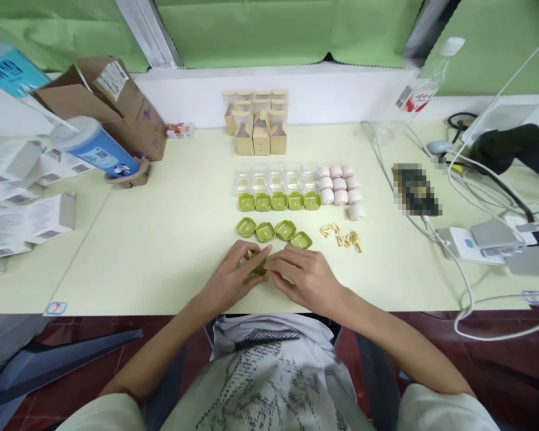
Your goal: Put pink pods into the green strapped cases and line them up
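Near the table's front edge, my left hand (pixel 235 276) is closed around a small green cup (pixel 257 269), which the fingers partly cover. My right hand (pixel 306 279) is pinched against the cup's right side, and its fingertips hide whatever is between them. Just beyond my hands, several loose green cups (pixel 265 231) lie in an uneven row, open side up. To their right is a scatter of small yellow loop-like pieces (pixel 349 240). Farther back, a straight row of green cups (pixel 279 201) stands in front of clear plastic cases (pixel 276 178).
Pale pink and white rounded pieces (pixel 340 197) sit right of the cases. Small open cardboard boxes (pixel 261 139) stand by the wall. White boxes (pixel 49 215), a blue canister (pixel 94 149) and a carton (pixel 135 114) are left; a bottle (pixel 424 90) and cables (pixel 465 287) are right.
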The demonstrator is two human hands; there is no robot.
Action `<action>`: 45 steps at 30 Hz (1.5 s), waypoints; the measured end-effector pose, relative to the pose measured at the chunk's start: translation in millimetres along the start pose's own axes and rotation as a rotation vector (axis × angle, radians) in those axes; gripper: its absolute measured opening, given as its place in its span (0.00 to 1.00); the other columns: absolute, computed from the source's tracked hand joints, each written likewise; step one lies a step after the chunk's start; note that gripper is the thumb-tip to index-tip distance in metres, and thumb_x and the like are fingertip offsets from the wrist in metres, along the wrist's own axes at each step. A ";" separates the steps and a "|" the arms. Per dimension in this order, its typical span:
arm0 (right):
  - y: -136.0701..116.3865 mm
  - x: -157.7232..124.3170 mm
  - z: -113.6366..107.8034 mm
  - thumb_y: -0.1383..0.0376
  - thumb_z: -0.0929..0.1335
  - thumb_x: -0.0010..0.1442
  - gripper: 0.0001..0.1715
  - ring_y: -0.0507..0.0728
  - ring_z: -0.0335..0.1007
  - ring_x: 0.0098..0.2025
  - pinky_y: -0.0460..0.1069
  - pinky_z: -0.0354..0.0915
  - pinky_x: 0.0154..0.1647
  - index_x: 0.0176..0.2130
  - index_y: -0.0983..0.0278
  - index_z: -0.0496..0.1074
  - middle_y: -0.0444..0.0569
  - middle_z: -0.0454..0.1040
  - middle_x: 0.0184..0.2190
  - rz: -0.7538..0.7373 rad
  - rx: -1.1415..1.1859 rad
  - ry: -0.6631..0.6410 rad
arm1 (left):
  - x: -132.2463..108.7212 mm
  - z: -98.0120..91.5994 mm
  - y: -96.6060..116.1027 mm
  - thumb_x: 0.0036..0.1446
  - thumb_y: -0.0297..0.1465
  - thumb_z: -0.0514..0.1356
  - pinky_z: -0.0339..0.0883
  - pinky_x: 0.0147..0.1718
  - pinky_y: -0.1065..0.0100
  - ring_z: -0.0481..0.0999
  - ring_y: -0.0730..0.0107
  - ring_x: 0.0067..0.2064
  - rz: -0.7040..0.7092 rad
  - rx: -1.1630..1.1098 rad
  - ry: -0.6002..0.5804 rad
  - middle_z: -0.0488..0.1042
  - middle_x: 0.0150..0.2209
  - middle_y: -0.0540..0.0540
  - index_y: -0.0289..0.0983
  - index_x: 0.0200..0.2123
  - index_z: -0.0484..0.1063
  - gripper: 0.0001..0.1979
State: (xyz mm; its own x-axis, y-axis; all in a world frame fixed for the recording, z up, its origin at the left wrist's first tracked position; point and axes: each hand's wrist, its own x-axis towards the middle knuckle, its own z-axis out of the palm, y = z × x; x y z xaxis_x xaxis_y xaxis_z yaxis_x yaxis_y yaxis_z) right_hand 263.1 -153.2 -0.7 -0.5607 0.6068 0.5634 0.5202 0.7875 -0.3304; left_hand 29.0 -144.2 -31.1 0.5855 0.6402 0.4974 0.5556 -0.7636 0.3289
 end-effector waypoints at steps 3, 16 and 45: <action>-7.1 2.9 11.3 0.72 0.68 0.74 0.08 0.55 0.76 0.35 0.50 0.66 0.31 0.42 0.63 0.78 0.47 0.84 0.35 0.055 -0.104 0.041 | 10.6 -0.8 9.7 0.68 0.36 0.69 0.82 0.52 0.54 0.80 0.56 0.49 0.013 0.016 0.132 0.80 0.48 0.37 0.38 0.79 0.52 0.44; -1.1 -7.8 5.8 0.74 0.68 0.72 0.11 0.51 0.72 0.28 0.46 0.69 0.29 0.40 0.58 0.69 0.43 0.77 0.31 0.215 0.174 0.247 | 34.0 -0.8 25.1 0.71 0.36 0.66 0.84 0.49 0.57 0.85 0.56 0.48 0.143 0.028 0.261 0.85 0.49 0.37 0.36 0.79 0.52 0.41; 30.0 -36.4 -14.1 0.70 0.69 0.74 0.08 0.53 0.71 0.34 0.48 0.67 0.28 0.41 0.67 0.78 0.53 0.75 0.37 0.135 0.002 0.125 | 53.5 23.2 37.9 0.67 0.40 0.69 0.82 0.50 0.59 0.82 0.58 0.48 0.118 -0.060 0.146 0.84 0.48 0.39 0.34 0.65 0.67 0.30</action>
State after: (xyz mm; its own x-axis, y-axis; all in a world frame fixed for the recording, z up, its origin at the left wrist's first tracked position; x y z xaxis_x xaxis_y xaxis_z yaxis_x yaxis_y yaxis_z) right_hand 308.3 -153.3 -20.5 -0.4012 0.6887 0.6039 0.5838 0.7003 -0.4107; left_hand 95.1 -137.0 -10.6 0.5503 0.5300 0.6451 0.4491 -0.8393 0.3064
